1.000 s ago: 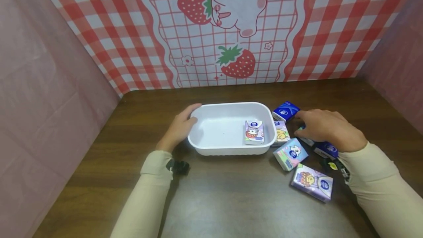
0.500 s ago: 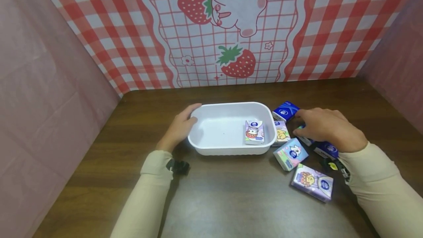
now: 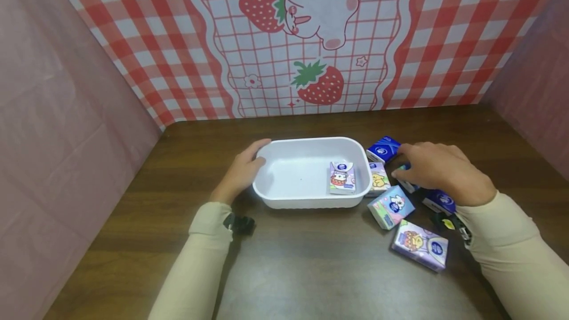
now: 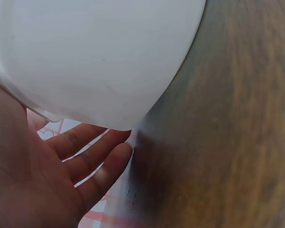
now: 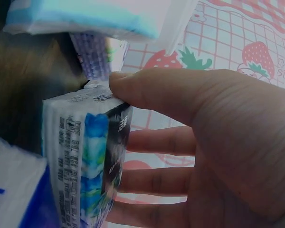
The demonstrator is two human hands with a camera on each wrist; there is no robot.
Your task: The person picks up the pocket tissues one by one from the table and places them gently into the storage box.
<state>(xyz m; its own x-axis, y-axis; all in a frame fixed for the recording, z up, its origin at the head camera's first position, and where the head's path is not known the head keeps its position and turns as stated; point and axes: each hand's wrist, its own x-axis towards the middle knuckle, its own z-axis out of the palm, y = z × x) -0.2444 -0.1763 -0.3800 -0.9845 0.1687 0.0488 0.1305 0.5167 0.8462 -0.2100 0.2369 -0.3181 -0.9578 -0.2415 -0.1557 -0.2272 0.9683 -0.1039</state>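
My left hand (image 3: 240, 174) holds the left end of a white plastic basin (image 3: 284, 177), its thumb at the rim. The left wrist view has its fingers spread against the basin's outer wall (image 4: 109, 57). Inside the basin, at the right end, lies a purple tissue pack (image 3: 342, 179). To the right of the basin, my right hand (image 3: 444, 172) pinches a blue-green and black tissue pack (image 5: 95, 156) between thumb and fingers; from the head it is mostly hidden under the hand. A dark blue pack (image 3: 384, 149) lies by the fingertips.
Against the basin's right side lies a purple pack with a yellow figure (image 3: 378, 180). Nearer are a light blue pack (image 3: 391, 206) and another purple pack (image 3: 420, 245). One more blue pack (image 3: 439, 201) sits by the right wrist. A checkered strawberry cloth (image 3: 317, 83) hangs behind the table.
The pack under my right hand has shifted slightly up and left along with the thumb. My left hand and the basin have stayed in place.
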